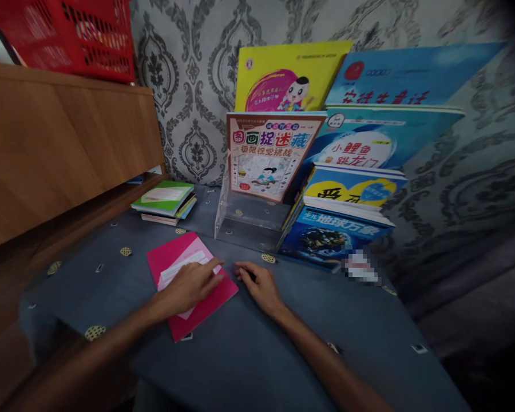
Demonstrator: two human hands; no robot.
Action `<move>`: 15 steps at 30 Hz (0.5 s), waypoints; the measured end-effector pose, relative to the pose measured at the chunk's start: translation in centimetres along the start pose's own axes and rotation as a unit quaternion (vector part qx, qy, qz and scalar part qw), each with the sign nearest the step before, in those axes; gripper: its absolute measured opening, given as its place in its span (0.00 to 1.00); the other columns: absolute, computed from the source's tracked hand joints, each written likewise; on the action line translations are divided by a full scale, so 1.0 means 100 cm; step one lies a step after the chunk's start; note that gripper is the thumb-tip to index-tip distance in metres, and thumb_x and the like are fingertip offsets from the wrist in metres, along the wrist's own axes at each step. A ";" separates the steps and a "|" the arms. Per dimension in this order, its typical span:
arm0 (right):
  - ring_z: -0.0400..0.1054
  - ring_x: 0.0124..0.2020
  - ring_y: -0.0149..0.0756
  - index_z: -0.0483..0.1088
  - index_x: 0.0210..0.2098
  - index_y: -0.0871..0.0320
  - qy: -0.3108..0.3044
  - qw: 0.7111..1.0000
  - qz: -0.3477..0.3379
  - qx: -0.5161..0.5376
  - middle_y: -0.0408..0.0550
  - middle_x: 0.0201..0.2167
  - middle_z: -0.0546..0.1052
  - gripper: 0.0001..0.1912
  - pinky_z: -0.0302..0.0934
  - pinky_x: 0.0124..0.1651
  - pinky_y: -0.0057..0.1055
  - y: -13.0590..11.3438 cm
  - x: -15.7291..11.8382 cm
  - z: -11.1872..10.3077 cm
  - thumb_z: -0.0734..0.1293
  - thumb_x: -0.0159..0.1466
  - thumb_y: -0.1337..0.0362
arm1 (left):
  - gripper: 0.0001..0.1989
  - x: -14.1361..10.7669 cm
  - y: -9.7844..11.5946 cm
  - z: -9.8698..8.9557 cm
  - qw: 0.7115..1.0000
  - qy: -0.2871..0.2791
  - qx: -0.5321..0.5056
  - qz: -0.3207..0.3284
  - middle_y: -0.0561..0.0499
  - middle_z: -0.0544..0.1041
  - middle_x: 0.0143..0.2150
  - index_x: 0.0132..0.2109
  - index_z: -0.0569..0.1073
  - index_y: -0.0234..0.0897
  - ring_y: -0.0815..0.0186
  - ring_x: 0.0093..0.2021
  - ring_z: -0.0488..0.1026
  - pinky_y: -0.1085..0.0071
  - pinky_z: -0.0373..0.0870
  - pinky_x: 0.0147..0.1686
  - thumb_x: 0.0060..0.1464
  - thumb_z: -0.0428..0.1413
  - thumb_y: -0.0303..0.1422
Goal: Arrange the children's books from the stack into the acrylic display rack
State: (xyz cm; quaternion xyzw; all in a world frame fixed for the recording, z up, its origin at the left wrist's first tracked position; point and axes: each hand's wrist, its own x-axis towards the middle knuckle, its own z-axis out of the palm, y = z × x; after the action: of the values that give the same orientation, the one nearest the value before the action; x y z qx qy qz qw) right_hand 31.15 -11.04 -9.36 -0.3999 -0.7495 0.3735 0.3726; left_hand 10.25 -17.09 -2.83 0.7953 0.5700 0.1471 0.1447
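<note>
A pink notebook [217,300] with a paler pink panel and a white label lies tilted on the cloth. Across it rests my left hand [193,284], fingers stretched out towards its right edge and covering part of the label. Just right of the notebook, my right hand [260,286] hovers or rests above the cloth with fingers loosely bent, a gap showing between them and nothing visible inside. Behind my hands stands a clear acrylic rack [249,229] holding a brown picture book [261,157] in its left part.
At the back left sits a small stack of notebooks [165,197], a green one on top. Blue books [337,237] and a yellow book [292,74] stand in tiers on the rack. A wooden cabinet [68,149] with a red basket [86,37] borders the left. Grey-blue tablecloth [223,366] covers the table.
</note>
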 end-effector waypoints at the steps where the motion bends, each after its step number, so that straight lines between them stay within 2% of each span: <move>1: 0.80 0.34 0.40 0.76 0.47 0.60 -0.002 1.000 0.002 -0.001 0.53 0.37 0.83 0.18 0.73 0.39 0.36 0.000 0.000 0.000 0.59 0.66 0.61 | 0.21 0.002 -0.009 0.000 1.000 0.010 0.004 -0.010 0.44 0.82 0.44 0.61 0.69 0.42 0.55 0.44 0.79 0.62 0.71 0.42 0.68 0.43 0.41; 3: 0.80 0.34 0.39 0.76 0.46 0.60 -0.003 1.000 0.003 -0.003 0.53 0.37 0.84 0.17 0.72 0.38 0.35 -0.001 -0.001 0.000 0.59 0.66 0.63 | 0.19 0.006 -0.029 -0.005 0.995 0.031 0.068 -0.064 0.44 0.81 0.50 0.59 0.71 0.43 0.56 0.48 0.78 0.63 0.71 0.46 0.67 0.43 0.39; 6: 0.79 0.34 0.38 0.77 0.46 0.59 -0.005 1.000 0.001 0.000 0.52 0.37 0.83 0.16 0.72 0.38 0.35 0.000 -0.001 0.000 0.59 0.66 0.64 | 0.18 0.009 -0.059 -0.015 0.982 0.049 0.126 -0.130 0.34 0.77 0.53 0.55 0.73 0.32 0.46 0.54 0.74 0.53 0.69 0.51 0.66 0.45 0.35; 8: 0.79 0.33 0.39 0.77 0.46 0.59 -0.006 1.000 0.006 0.002 0.52 0.37 0.83 0.16 0.72 0.38 0.35 0.000 -0.001 0.000 0.60 0.66 0.65 | 0.18 0.008 -0.073 -0.019 0.968 0.048 0.177 -0.174 0.36 0.76 0.54 0.56 0.72 0.33 0.48 0.54 0.73 0.54 0.70 0.51 0.66 0.45 0.35; 11: 0.80 0.34 0.40 0.77 0.47 0.59 -0.005 1.000 0.012 -0.007 0.52 0.37 0.83 0.16 0.72 0.39 0.35 0.000 -0.001 0.001 0.60 0.66 0.66 | 0.21 0.004 -0.085 -0.021 0.960 0.042 0.204 -0.187 0.39 0.75 0.56 0.58 0.70 0.34 0.51 0.55 0.72 0.58 0.70 0.52 0.66 0.45 0.39; 15: 0.79 0.35 0.39 0.76 0.48 0.60 0.000 0.999 -0.007 -0.041 0.53 0.37 0.83 0.16 0.71 0.39 0.34 -0.001 -0.002 0.001 0.59 0.67 0.67 | 0.22 0.000 -0.087 -0.022 0.959 0.021 0.215 -0.182 0.40 0.75 0.54 0.58 0.72 0.36 0.50 0.55 0.72 0.59 0.71 0.50 0.66 0.45 0.42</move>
State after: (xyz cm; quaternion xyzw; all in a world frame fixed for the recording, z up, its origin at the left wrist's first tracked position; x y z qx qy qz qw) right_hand 31.10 -11.30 -9.37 -0.4096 -0.7668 0.3401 0.3586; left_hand 1.84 -14.29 -4.25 0.6873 0.7261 0.0093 -0.0173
